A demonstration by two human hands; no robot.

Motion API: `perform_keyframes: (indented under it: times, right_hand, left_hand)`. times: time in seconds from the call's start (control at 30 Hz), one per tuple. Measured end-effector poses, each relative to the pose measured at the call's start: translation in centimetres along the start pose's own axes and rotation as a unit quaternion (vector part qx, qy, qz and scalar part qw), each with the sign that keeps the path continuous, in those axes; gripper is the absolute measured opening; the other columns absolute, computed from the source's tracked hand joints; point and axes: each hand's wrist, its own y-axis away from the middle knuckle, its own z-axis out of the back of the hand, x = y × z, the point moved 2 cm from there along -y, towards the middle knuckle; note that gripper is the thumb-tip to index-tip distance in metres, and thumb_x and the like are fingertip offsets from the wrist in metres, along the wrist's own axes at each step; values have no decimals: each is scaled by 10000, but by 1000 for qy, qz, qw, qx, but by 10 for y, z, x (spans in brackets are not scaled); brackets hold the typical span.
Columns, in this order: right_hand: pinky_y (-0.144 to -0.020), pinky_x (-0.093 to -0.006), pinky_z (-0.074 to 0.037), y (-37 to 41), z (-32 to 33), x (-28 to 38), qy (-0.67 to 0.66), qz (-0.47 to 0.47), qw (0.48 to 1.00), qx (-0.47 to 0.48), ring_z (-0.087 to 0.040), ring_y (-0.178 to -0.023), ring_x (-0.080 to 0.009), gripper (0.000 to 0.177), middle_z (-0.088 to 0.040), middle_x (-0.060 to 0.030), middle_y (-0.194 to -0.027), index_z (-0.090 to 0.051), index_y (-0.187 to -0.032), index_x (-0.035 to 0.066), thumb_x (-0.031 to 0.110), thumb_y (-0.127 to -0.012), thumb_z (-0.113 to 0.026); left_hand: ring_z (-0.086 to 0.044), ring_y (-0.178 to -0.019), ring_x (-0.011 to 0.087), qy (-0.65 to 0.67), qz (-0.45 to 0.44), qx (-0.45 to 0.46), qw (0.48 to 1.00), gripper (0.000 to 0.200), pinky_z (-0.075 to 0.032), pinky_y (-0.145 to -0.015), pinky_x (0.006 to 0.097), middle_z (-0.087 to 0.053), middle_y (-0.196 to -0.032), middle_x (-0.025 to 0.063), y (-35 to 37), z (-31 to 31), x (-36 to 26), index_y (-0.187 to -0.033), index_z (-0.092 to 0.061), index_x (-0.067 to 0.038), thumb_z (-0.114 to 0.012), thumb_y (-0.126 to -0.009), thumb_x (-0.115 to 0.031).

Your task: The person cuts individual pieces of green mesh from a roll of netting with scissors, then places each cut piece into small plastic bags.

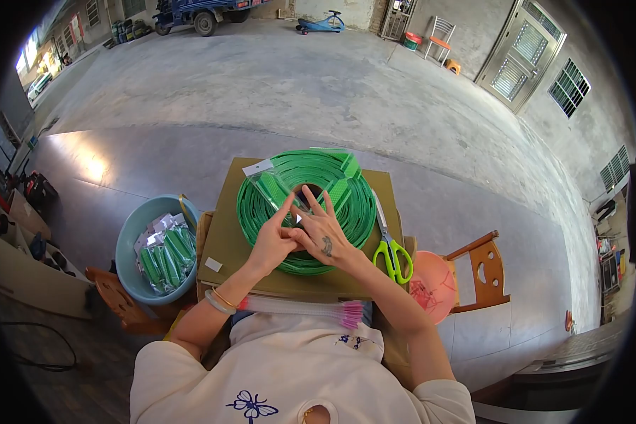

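My left hand (275,242) and my right hand (324,234) meet over a large coil of green strap (357,219). Between them is the near end of a clear plastic bag (267,185) with a white top, which slants away over the coil. My left fingers are closed at that end. My right hand pinches near a small white corner, its other fingers spread. Part of the grip is hidden. Another green packet (348,166) lies on the coil's far right. Green-handled scissors (391,258) rest beside the coil on the right.
A brown board (222,212) carries the coil. On the left, a blue tub (125,247) holds several green packets; on the right stands a pink basin (438,279). Clear pink-tipped tubes (297,305) lie across my lap. Wooden chairs (487,272) flank the board.
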Motion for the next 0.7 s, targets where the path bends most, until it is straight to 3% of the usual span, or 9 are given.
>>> perform_keyframes:
  times: [0.1,0.23,0.27,0.37,0.4,0.5,0.57,0.63,0.7]
  right_hand:
    - [-1048,-584,-79,4,10,0,13,21,999,-45,-213,-1319,-366,585,-597,-165,-1057,-428,-1270,27,472,-899,-351]
    - [-1050,-583,-79,8,17,14,46,80,994,-57,-213,-1322,-355,616,-602,-162,-1051,-393,-1308,46,476,-867,-426]
    - [-1048,-553,-164,11,23,22,47,92,991,-85,-337,-1264,-340,487,-616,-142,-1015,-498,-1216,41,359,-849,-537]
    - [-998,-514,-291,24,29,20,2,109,979,-171,-486,-1143,-332,270,-619,-136,-1018,-614,-1044,49,209,-828,-583]
    - [-903,-417,-403,28,33,17,-4,101,962,-253,-570,-978,-273,118,-630,-101,-930,-634,-849,32,118,-768,-629]
    - [-816,-362,-432,25,52,24,-187,-150,927,-289,-574,-872,-270,141,-631,-86,-817,-614,-876,28,109,-763,-640]
    - [-652,-292,-457,13,47,18,-248,-139,928,-242,-569,-675,-185,301,-609,-65,-727,-526,-1013,-1,102,-765,-661]
    - [-587,-267,-459,6,38,20,-453,-231,852,-124,-563,-612,-135,388,-607,-65,-732,-463,-1084,-13,93,-771,-666]
    - [-516,-227,-436,1,42,22,-539,-245,793,-143,-545,-558,-89,427,-578,-58,-695,-402,-1115,-26,75,-787,-654]
  left_hand:
    - [-627,-776,167,88,26,-118,989,709,-547,-715,297,-610,-955,103,3,3,-31,-1410,-138,-50,-521,-819,36]
    - [-637,-782,174,151,30,-109,982,413,-556,-669,295,-605,-975,103,-15,26,-44,-1242,-391,-14,-541,-868,-106]
    - [-629,-759,139,90,13,-116,989,264,-550,-631,268,-617,-924,80,-18,30,-35,-1112,-481,-23,-550,-866,-86]
    - [-620,-728,118,83,-31,-150,985,240,-538,-600,252,-624,-892,69,-24,38,-35,-1104,-501,-18,-535,-867,-46]
    - [-618,-730,115,75,-39,-140,987,247,-535,-598,250,-624,-893,69,-25,38,-38,-1111,-496,-16,-530,-868,-35]
    - [-615,-733,110,34,-47,-109,992,267,-530,-603,246,-624,-897,72,-18,30,-56,-1136,-476,-7,-518,-872,-21]
    - [-614,-734,108,-16,-40,-81,996,283,-531,-617,246,-625,-900,76,-17,18,-63,-1156,-461,4,-512,-879,-31]
    - [-622,-749,126,-6,-45,-64,997,325,-535,-643,248,-626,-904,83,-15,6,-70,-1188,-433,15,-521,-883,-53]
    - [-631,-766,150,58,-8,-36,998,333,-539,-666,253,-626,-913,92,-15,-1,-69,-1192,-435,25,-526,-887,-75]
